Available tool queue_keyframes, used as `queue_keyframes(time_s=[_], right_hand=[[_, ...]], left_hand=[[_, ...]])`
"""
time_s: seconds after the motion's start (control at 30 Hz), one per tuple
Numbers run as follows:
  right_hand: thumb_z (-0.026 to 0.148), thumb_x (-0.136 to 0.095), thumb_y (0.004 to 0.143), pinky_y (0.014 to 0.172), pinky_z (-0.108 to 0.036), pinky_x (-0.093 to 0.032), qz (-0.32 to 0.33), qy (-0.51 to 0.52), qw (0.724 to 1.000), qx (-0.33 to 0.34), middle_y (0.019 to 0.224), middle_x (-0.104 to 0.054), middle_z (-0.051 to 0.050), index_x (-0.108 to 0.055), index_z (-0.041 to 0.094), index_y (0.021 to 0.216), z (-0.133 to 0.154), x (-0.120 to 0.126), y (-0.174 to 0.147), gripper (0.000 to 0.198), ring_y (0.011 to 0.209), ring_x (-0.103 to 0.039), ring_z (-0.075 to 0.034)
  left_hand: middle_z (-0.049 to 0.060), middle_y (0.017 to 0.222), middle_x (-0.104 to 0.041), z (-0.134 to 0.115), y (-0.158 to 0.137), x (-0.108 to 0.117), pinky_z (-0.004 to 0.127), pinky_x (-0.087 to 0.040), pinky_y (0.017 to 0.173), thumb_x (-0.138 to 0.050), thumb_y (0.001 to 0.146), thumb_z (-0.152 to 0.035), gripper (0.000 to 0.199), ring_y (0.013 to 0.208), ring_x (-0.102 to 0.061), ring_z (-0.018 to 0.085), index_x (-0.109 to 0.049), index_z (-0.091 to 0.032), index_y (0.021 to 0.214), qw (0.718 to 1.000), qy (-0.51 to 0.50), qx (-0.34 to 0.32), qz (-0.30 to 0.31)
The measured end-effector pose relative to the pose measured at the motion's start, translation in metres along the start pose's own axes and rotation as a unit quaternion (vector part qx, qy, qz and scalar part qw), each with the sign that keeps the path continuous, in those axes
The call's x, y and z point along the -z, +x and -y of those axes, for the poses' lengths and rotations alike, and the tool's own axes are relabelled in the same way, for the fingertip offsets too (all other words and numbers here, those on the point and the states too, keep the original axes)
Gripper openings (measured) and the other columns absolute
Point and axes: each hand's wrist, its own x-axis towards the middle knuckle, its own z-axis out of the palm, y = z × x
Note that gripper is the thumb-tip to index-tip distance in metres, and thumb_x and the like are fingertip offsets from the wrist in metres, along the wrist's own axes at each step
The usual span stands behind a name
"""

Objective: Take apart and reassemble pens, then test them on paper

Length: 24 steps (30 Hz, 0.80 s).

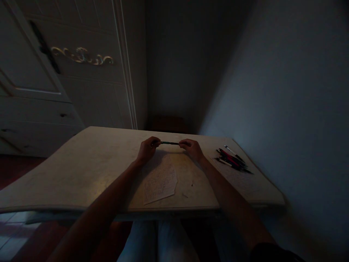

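A slim dark pen [170, 143] with a greenish stretch on its left half is stretched level between my two hands, a little above the table. My left hand [148, 148] pinches its left end. At the other end, my right hand [191, 146] has thumb and fingers closed on the pen. Below my left hand and forearm lies a torn-edged sheet of paper [160, 180] covered in handwriting. To the right of my right forearm rests a pile of several pens [231, 160], black, red and white. The dim light hides the pen's finer details.
The pale table [109, 153] has its front edge close to my lap. Another written sheet [240, 182] lies under the pile of pens. A tiny dark bit [192, 184] sits on the tabletop. A white cabinet [89, 87] stands behind left; a wall [294, 109] borders the right side.
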Motion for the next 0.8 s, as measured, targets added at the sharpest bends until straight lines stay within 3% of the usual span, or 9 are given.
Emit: queue_keyframes(time_s=[0.33,0.5,0.6,0.7,0.8], right_hand=[[0.037,-0.07,0.072,0.073,-0.032,-0.052,-0.01,0.005,1.0,-0.004,0.082,-0.074,-0.006,-0.074,0.017,0.085,0.002,-0.003,-0.001,0.024,0.077,-0.067,-0.02],[0.037,-0.068,0.072,0.074,-0.031,-0.051,-0.006,-0.003,1.0,0.006,0.083,-0.073,-0.006,-0.074,0.018,0.083,0.002,-0.003,0.0,0.022,0.078,-0.066,-0.02],[0.037,-0.067,0.072,0.073,-0.031,-0.05,-0.013,0.005,1.0,0.004,0.082,-0.072,-0.005,-0.073,0.019,0.082,0.004,-0.003,0.0,0.022,0.077,-0.065,-0.02],[0.038,-0.068,0.071,0.071,-0.03,-0.049,-0.027,0.011,1.0,-0.003,0.079,-0.071,-0.004,-0.072,0.019,0.082,0.006,-0.003,0.001,0.023,0.074,-0.063,-0.019],[0.038,-0.068,0.071,0.072,-0.031,-0.049,-0.044,0.011,0.999,-0.004,0.08,-0.071,-0.005,-0.071,0.018,0.082,0.008,-0.003,0.001,0.022,0.075,-0.063,-0.019]], left_hand=[[0.005,0.082,-0.072,0.004,-0.002,-0.002,0.029,-0.049,0.068,-0.067,0.078,-0.031,0.014,0.075,-0.066,0.019,-0.068,-0.019,0.086,0.999,0.013,-0.022,0.029],[0.005,0.087,-0.07,0.01,-0.002,-0.004,0.03,-0.053,0.069,-0.066,0.079,-0.027,0.011,0.077,-0.066,0.018,-0.067,-0.019,0.086,0.996,0.001,-0.083,0.023],[0.008,0.105,-0.068,0.007,-0.003,-0.005,0.033,-0.055,0.077,-0.071,0.078,-0.031,0.029,0.091,-0.067,0.02,-0.064,-0.019,0.103,0.994,-0.005,-0.109,0.018],[0.013,0.123,-0.062,0.002,-0.004,-0.005,0.033,-0.055,0.076,-0.077,0.073,-0.042,0.058,0.1,-0.066,0.023,-0.056,-0.019,0.121,0.997,-0.003,-0.079,-0.014],[0.01,0.098,-0.07,0.0,-0.003,-0.004,0.03,-0.052,0.066,-0.061,0.084,-0.054,0.042,0.083,-0.067,0.021,-0.064,-0.016,0.104,0.999,0.029,-0.021,-0.016]])
